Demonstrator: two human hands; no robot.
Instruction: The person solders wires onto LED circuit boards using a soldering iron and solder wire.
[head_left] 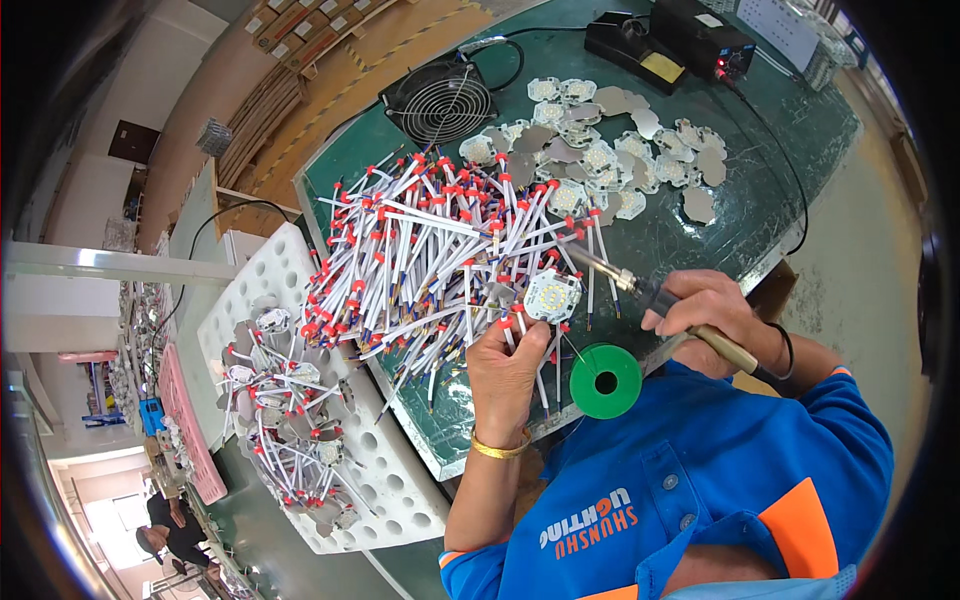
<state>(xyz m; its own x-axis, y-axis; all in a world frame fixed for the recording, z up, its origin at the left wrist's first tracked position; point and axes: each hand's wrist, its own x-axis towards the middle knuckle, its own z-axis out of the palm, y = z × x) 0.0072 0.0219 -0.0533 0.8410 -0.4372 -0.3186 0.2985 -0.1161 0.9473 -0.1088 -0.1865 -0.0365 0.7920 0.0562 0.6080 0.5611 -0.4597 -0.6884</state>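
Observation:
My left hand (503,372) is closed in a pinch at the lower edge of a small LED board (552,296), a pale plate with yellowish dots. A short white wire with a red collar (508,328) also shows at these fingers. In my right hand (708,308) is a soldering iron (722,346), its metal barrel slanting up and left past the board; the very tip is blurred. A green spool (622,384) of solder lies just below the board, a thin strand rising from it. Behind my left hand spreads a big heap of white wires (420,250) with red collars.
Loose LED boards (600,160) lie across the far green table (760,190). A black fan (437,105) and a soldering station (700,40) with its stand (635,52) stand at the back. Left, a white foam tray (385,470) holds wired boards. Another person (175,530) is far off.

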